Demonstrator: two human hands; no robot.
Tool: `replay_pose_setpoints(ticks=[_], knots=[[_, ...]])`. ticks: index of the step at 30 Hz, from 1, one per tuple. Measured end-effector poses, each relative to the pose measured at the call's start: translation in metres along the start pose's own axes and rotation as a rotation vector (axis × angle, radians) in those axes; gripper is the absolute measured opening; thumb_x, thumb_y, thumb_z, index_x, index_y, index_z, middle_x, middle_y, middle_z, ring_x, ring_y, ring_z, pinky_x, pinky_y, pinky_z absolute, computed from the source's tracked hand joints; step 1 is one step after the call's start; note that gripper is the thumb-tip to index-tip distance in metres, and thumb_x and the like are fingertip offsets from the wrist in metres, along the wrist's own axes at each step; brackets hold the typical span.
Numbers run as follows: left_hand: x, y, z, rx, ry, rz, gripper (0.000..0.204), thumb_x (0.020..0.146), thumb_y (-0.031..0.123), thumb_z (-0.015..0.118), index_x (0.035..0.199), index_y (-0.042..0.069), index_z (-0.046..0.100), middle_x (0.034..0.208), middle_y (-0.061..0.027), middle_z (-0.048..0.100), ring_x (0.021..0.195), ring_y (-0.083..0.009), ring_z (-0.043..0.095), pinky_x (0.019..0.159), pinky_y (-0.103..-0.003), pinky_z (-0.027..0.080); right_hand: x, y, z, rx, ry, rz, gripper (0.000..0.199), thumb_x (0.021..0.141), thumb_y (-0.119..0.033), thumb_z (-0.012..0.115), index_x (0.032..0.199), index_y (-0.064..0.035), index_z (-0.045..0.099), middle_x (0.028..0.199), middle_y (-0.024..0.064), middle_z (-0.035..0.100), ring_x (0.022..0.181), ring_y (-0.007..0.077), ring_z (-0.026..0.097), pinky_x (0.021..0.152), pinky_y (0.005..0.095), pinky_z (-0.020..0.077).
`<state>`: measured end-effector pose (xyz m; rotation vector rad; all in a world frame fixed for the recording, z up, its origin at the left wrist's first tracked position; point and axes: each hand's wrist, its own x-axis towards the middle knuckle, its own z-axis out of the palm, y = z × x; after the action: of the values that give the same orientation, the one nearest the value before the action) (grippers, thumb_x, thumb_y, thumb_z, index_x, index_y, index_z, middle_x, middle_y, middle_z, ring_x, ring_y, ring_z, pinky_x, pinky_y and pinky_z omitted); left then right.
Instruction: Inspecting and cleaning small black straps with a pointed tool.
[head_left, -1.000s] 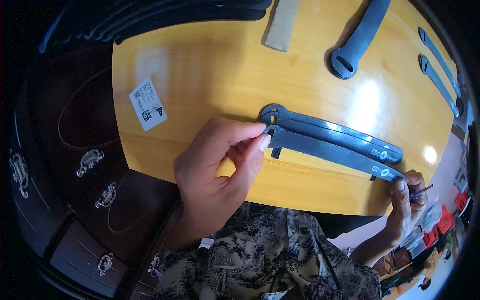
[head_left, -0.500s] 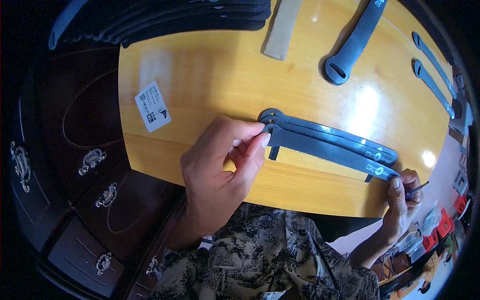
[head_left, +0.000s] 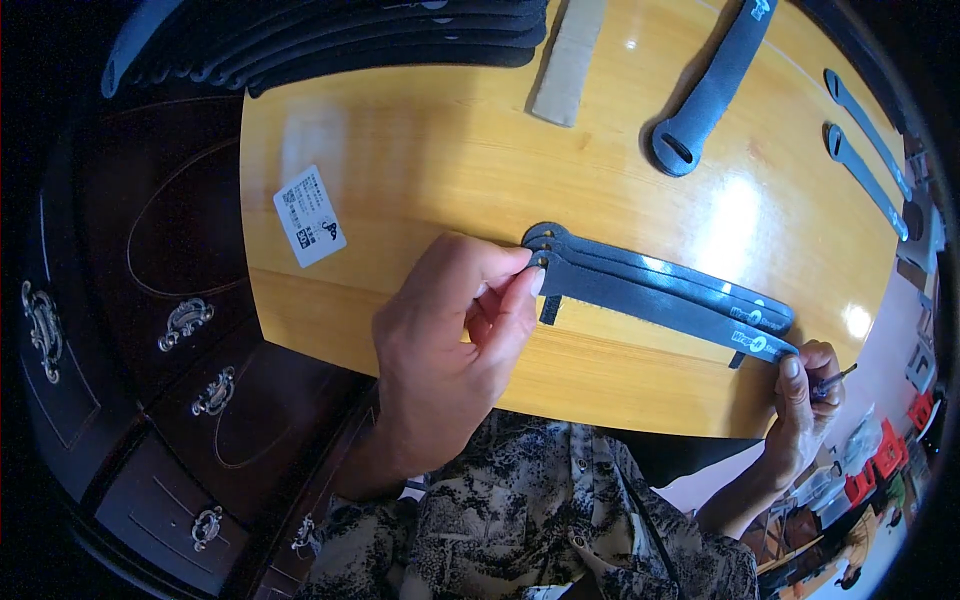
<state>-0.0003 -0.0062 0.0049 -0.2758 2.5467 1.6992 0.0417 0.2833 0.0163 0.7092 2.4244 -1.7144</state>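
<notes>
A long black strap [head_left: 650,303] with a rounded, slotted head stretches between my two hands. It lies over the front of a few like straps [head_left: 690,281] on the wooden table, their heads stepped one behind another. My left hand [head_left: 445,350] pinches the strap's slotted head between thumb and forefinger. My right hand [head_left: 808,400] pinches its far end near the table's right edge. A thin dark tool [head_left: 836,382] with a narrow metal tip sticks out of the right hand's curled fingers. Short black strips [head_left: 550,311] show on the table below the straps.
A pile of black straps [head_left: 400,45] lies at the far left of the yellow wooden table [head_left: 400,180]. Behind my hands are a beige strip [head_left: 570,70], a wide strap [head_left: 705,95] and two narrow straps [head_left: 866,182]. A white printed card [head_left: 310,216] lies left. Dark drawers [head_left: 110,250] stand beyond it.
My left hand has shifted very slightly to the right with the strap's head still pinched. The right hand stays in place on the other end.
</notes>
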Motion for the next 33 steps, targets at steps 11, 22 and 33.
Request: replay_pose_setpoints(ticks=[11,22,33], knots=[[0.000,0.009,0.004,0.082,0.052,-0.057,0.016,0.079,-0.004,0.066,0.091,0.002,0.056,0.072,-0.0045,0.056,0.057,-0.0066,0.051,0.049,-0.021,0.043,0.001,-0.002,0.004,-0.038,0.031,0.002,0.018,0.084,-0.018,0.067,0.078,-0.0094,0.052,0.062,-0.0074,0.042,0.056,0.0023,0.034,0.051,0.0184,0.0233],[0.001,0.012,0.007,0.138,0.026,-0.077,0.017,0.078,-0.005,0.067,0.090,0.004,0.059,0.072,-0.0014,0.057,0.060,-0.0049,0.051,0.052,-0.019,0.042,-0.001,-0.021,0.011,0.011,0.107,0.132,0.013,0.077,-0.007,0.072,0.075,-0.0053,0.059,0.063,-0.0064,0.052,0.057,0.0020,0.042,0.053,0.0180,0.0306],[0.001,0.010,0.007,0.117,0.002,-0.073,0.014,0.082,-0.007,0.060,0.092,0.000,0.054,0.072,0.0035,0.047,0.062,-0.0013,0.040,0.058,-0.016,0.034,0.007,-0.015,0.012,-0.032,0.040,0.067,0.017,0.078,-0.009,0.074,0.074,-0.0022,0.059,0.062,-0.0043,0.055,0.054,0.0012,0.041,0.048,0.0180,0.0306]])
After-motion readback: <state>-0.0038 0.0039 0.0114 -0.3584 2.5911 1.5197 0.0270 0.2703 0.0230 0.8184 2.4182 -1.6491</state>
